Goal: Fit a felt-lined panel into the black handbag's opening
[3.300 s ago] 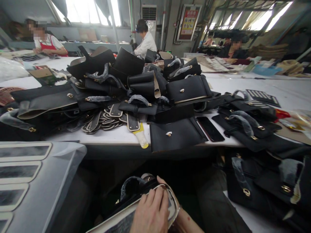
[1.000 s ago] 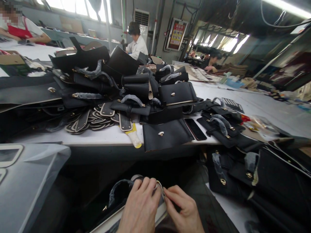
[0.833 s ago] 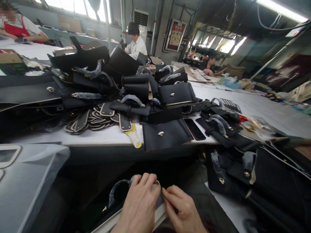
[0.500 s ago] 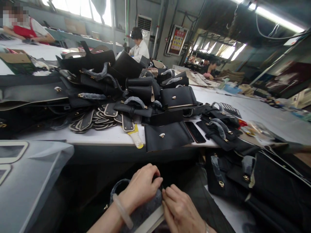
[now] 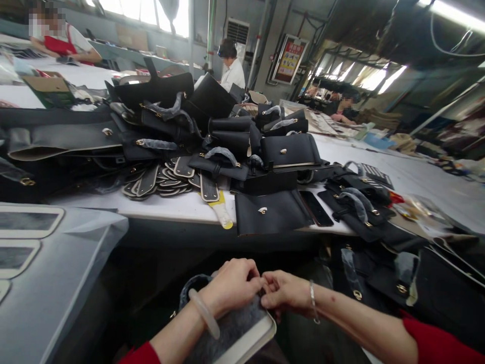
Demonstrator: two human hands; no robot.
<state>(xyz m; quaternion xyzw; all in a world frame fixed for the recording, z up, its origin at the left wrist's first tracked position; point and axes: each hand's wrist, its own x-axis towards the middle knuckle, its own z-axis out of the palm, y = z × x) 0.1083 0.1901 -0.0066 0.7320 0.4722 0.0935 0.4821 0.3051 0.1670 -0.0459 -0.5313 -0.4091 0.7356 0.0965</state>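
Note:
In the head view, a dark bag flap [image 5: 237, 326] with a cream-coloured edge lies low in front of me, seen from its underside. A plastic-wrapped handle [image 5: 189, 287] curves out beside it on the left. My left hand [image 5: 235, 284] is closed over the flap's far edge, thumb and fingers pressed together. Its fingertips meet those of my right hand [image 5: 284, 292], which pinches at the flap's far right corner. Whatever small part lies between the fingertips is hidden.
Black handbags [image 5: 290, 150] are heaped on the white table [image 5: 182, 208] ahead, beside a pile of cream-edged straps [image 5: 146, 181] and a phone [image 5: 316, 208]. Plastic sheeting [image 5: 85, 253] covers a surface at left. More bags [image 5: 382, 288] lie at right. Co-workers [image 5: 232, 71] are farther back.
My right hand has turned from lying along the flap's edge to pinching sideways at its corner, forearm now reaching in from the right. My left hand stays on the flap. The camera view has shifted slightly.

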